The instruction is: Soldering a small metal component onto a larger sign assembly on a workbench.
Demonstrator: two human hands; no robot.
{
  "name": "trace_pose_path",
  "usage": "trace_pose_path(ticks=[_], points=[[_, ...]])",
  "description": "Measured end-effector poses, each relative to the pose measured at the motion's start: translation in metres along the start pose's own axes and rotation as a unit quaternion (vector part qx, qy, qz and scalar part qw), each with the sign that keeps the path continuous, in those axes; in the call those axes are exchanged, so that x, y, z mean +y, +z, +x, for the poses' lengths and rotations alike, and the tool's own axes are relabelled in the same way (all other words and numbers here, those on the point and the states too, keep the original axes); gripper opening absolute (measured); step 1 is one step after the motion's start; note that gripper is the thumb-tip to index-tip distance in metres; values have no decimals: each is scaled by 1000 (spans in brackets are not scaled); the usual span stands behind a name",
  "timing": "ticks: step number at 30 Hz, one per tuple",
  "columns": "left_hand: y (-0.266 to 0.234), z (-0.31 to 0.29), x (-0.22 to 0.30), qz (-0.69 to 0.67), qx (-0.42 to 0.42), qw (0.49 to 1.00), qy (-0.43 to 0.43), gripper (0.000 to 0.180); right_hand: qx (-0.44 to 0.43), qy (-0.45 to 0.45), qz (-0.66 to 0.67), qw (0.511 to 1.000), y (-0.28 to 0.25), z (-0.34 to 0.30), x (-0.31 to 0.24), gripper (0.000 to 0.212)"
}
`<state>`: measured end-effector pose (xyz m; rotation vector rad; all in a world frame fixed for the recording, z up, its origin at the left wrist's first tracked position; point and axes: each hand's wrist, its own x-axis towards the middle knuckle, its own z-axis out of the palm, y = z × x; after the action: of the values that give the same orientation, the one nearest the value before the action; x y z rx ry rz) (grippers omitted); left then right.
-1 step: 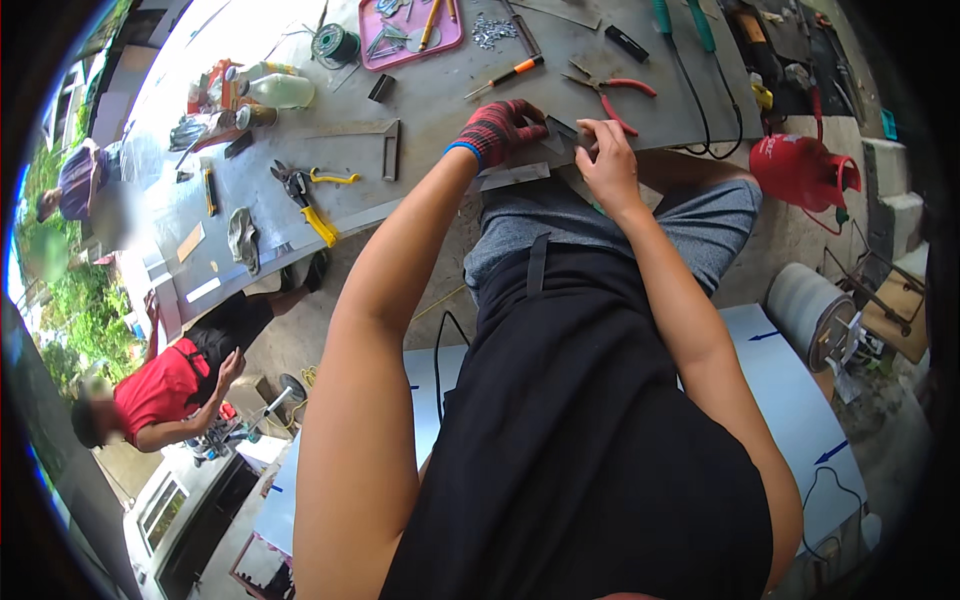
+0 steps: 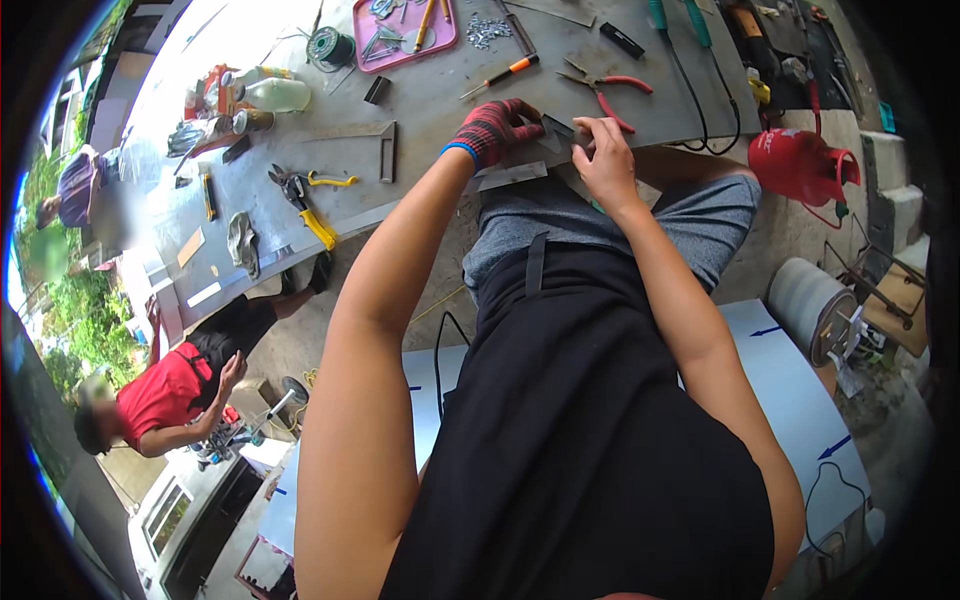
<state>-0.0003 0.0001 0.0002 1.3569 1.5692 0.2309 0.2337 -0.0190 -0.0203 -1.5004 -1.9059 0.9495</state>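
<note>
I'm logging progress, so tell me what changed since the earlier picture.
Apart from a slight shift of the whole view, nothing visibly moved, and nothing was grasped or released. The red-and-black gloved left hand and the bare right hand stay at the small dark angular piece; the red-handled metal pliers lie as before.

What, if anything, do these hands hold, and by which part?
Apparently a small dark metal piece: the gloved left hand is at its left end, the bare right hand at its right; exact contact is unclear.
</note>
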Motion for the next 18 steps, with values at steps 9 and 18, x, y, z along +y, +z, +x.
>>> trace_pose_path(ticks=[9,18], points=[[0,-6,8,14,7,1000,-12,41,-1,-16,9,1000,1,-4,3,39],[1,0,-3,-13,8,1000,2,42,0,-9,2,1000,1,-3,0,38]])
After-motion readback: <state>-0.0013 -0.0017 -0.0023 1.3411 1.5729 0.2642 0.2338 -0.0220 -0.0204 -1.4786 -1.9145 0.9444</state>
